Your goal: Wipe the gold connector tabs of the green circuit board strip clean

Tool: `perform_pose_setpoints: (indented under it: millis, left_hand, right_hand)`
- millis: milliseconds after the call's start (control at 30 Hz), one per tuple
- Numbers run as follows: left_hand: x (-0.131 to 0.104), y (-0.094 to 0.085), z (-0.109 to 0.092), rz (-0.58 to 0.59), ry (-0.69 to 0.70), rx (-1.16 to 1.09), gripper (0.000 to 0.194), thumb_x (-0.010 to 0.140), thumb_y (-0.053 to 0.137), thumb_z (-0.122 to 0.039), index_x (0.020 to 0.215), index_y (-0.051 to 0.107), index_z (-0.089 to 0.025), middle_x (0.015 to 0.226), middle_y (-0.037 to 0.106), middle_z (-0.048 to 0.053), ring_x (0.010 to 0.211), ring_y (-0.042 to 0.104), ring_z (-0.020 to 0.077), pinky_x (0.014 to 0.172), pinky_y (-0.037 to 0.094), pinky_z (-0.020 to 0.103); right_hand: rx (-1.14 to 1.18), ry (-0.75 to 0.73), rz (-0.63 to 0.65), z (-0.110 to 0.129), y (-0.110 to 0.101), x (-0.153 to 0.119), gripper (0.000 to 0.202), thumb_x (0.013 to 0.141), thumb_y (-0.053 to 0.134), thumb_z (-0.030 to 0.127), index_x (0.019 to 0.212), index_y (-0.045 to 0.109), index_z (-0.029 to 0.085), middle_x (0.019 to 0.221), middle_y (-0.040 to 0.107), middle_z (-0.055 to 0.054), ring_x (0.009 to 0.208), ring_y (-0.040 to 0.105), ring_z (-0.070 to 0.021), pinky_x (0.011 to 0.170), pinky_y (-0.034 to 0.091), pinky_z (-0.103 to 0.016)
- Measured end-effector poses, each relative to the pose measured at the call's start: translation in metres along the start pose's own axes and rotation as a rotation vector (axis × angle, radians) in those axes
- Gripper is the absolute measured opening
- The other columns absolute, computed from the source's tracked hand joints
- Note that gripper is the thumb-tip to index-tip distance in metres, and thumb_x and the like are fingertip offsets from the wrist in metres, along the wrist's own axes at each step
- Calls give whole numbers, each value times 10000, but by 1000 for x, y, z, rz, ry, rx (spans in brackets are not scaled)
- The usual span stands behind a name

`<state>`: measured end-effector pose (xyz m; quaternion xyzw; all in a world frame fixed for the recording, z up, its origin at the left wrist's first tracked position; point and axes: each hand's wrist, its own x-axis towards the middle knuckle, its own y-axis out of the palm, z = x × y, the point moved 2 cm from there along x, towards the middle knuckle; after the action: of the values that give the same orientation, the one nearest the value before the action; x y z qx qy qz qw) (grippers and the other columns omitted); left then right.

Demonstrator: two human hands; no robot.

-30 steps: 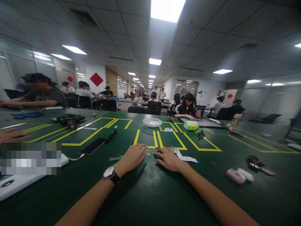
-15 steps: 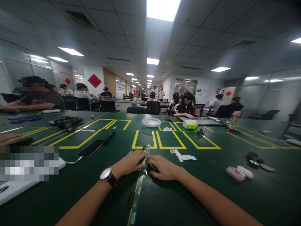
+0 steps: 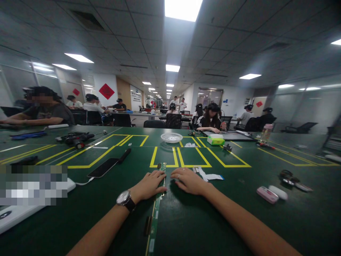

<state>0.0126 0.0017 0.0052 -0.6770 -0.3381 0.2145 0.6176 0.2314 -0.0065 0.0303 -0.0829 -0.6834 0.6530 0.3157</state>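
Observation:
A long, narrow green circuit board (image 3: 155,217) lies lengthwise on the green table, running from the bottom edge up to the middle. My left hand (image 3: 149,185), with a watch on its wrist, rests over the board's upper part, thumb and fingers spread apart across it. Just right of the board, my right hand (image 3: 188,180) is above the table, fingers apart and slightly bent, holding nothing. Beyond my right hand lies a white flat cable (image 3: 206,175) with a blue end.
Around are a phone (image 3: 103,168), a white power strip (image 3: 23,215), a clear round dish (image 3: 171,137), a green tissue pack (image 3: 215,139), a pink case (image 3: 267,195) and keys (image 3: 293,180). Several people sit at tables further back.
My right hand has moved right, away from the board, and its fingers have opened out. The board's upper end and my left hand have shifted slightly left.

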Motion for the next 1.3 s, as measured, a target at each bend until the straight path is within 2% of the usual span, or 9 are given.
perform_pose_setpoints:
  millis: [133,233,333,467,633,800,967,1100,1300]
  left_hand:
    - [0,3,3,-9,-7,6,536,930,407,-554,1377,395,-259,1438,377,101,1311,321,284,991,309,434]
    - [0,4,4,-17,-12,-1,531,933,408,-543,1384,385,-265,1440,375,102,1305,326,286,984,311,438]
    - [0,3,2,-23,-16,-2,524,934,413,-532,1381,386,-259,1440,377,104,1300,331,291,973,321,449]
    - [-1,3,1,-22,-25,9,503,940,414,-513,1366,403,-246,1446,368,105,1300,327,294,972,325,452]
    - [-1,4,2,-19,-17,16,512,945,396,-520,1373,394,-238,1454,353,110,1302,325,295,968,332,455]
    - [0,7,4,-10,-20,16,509,953,368,-518,1385,380,-249,1463,342,104,1307,318,295,972,326,458]
    - [0,8,4,-2,-28,14,599,932,326,-609,1408,355,-246,1479,315,105,1326,283,301,996,292,465]
    - [0,6,3,30,-40,1,692,896,308,-684,1430,330,-243,1494,286,104,1335,261,313,1010,271,479]
    - [1,9,1,22,-45,28,720,895,300,-691,1440,314,-220,1494,285,120,1340,251,313,1013,265,488]
  right_hand:
    - [-148,465,-112,-74,-10,-34,356,885,404,164,1203,564,168,1223,578,-108,1150,507,-214,1014,346,-383]
    - [-232,819,-81,-118,-13,-68,419,889,414,221,1292,504,145,1310,521,-119,1198,475,-217,1033,333,-328]
    - [-257,915,-56,-133,-11,-85,447,917,364,267,1299,492,73,1291,528,-177,1190,483,-259,1010,354,-361]
    - [-277,870,-46,-124,-9,-75,446,930,363,324,1303,493,117,1325,506,-143,1200,461,-265,1002,355,-368]
    - [-290,714,-99,-106,-10,-53,398,910,399,296,1258,522,146,1297,516,-129,1198,450,-241,1011,339,-342]
    - [-217,668,16,-101,10,-46,382,901,393,237,1233,555,137,1268,531,-135,1185,462,-231,1025,321,-340]
    - [-177,674,68,-93,23,-39,422,916,375,288,1280,523,135,1312,498,-154,1218,442,-258,1012,335,-376]
    - [-107,602,83,-72,29,-27,459,918,372,331,1318,487,138,1362,444,-172,1271,387,-284,1045,288,-429]
    - [-35,448,63,-28,36,-12,450,926,366,328,1351,439,198,1400,410,-140,1312,337,-271,1057,265,-455]
